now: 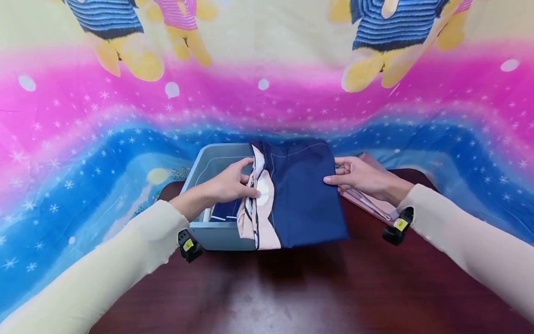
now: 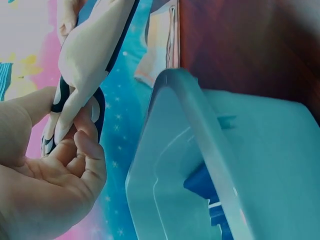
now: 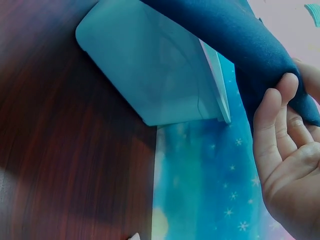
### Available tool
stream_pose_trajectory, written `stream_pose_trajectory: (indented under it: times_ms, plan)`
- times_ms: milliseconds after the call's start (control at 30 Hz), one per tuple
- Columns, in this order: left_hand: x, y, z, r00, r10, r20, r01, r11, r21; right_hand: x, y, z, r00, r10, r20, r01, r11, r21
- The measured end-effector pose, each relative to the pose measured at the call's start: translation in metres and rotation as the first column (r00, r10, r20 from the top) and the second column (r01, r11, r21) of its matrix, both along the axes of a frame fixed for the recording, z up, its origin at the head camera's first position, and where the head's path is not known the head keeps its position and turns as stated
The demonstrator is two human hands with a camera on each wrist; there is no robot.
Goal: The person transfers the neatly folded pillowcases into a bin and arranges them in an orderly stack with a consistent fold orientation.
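With left hand (image 1: 229,183) and right hand (image 1: 364,177) each pinching an opposite edge, we hold the navy cloth (image 1: 306,195) over the right side of the tub (image 1: 219,236), presumably to keep its folds flat

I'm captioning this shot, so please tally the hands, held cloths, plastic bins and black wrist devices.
Hands: 2 (left hand, right hand)
Held cloths: 1 (navy-and-cream cloth)
Plastic bins: 1 (blue-grey bin)
Black wrist devices: 2 (left device, right device)
Total: 6
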State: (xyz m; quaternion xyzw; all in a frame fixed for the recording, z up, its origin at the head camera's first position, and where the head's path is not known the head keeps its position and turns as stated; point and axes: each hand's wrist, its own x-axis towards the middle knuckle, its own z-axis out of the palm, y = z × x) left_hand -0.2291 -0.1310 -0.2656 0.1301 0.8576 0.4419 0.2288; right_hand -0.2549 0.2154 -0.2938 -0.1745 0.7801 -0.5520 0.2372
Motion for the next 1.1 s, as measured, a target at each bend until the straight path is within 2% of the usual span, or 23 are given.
stream_pose_trajectory:
  times_ms: [267,567,1100]
  plan:
    - [-0.006,-0.012,0.005,1.000,-0.006,-0.001,0.006,1.000,0.013,-0.004,-0.012,0.004,1.000,-0.005,0.003,0.006,1.000,-0.027]
    - [-0.014,-0.023,0.010,1.000,-0.015,-0.027,0.013,0.997,-0.074,-0.002,-0.024,0.007,1.000,-0.023,0.018,0.024,0.999,-0.026]
    - [-0.025,-0.047,0.015,0.998,-0.040,-0.045,0.033,0.991,-0.131,-0.010,-0.053,0.008,0.999,-0.023,-0.026,0.023,0.999,-0.024]
